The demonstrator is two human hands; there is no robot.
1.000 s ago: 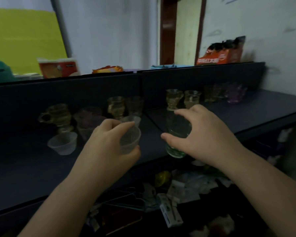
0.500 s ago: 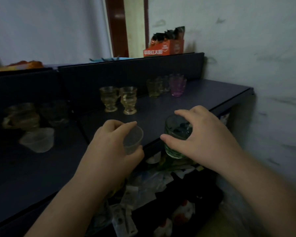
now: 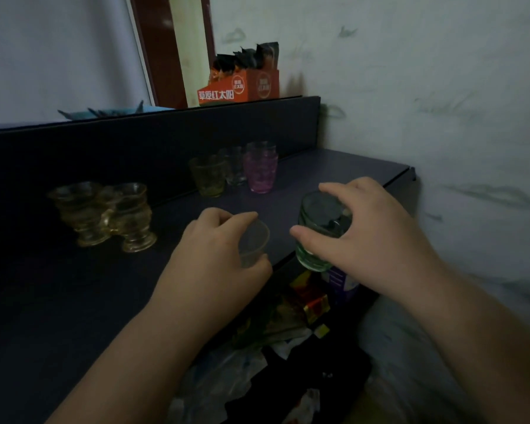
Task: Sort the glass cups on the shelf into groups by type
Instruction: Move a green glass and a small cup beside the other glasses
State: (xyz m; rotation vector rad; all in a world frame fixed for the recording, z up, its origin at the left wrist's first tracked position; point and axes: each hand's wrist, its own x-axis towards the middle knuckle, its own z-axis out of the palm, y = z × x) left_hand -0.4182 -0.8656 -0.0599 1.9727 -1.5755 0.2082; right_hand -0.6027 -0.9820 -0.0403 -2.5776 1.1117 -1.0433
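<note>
Glass cups on dark shelf (image 3: 334,166), inspected left to right. Pair of amber footed cups (image 3: 104,215) upright at far left, touching each other. Behind centre, against back panel: yellow tumbler (image 3: 209,179), clear tumbler (image 3: 236,166), pink tumbler (image 3: 261,172), upright, close together. Left hand (image 3: 214,261) curled round small clear cup (image 3: 253,243), thumb below, fingers over rim; cup tilted, mouth toward the right, held above front part of shelf. Right hand (image 3: 371,240) gripping green tumbler (image 3: 317,231) from above and the side, thumb on near wall, fingers over far rim; tumbler roughly upright, long axis vertical, base at or just past front edge of shelf, contact with shelf not determinable. Tumbler group lying beyond and slightly left of green tumbler, well apart. Judged: right hand nearer to that group; forward carry required, then upright set-down beside pink tumbler. Orange carton (image 3: 239,87) on top ledge.
</note>
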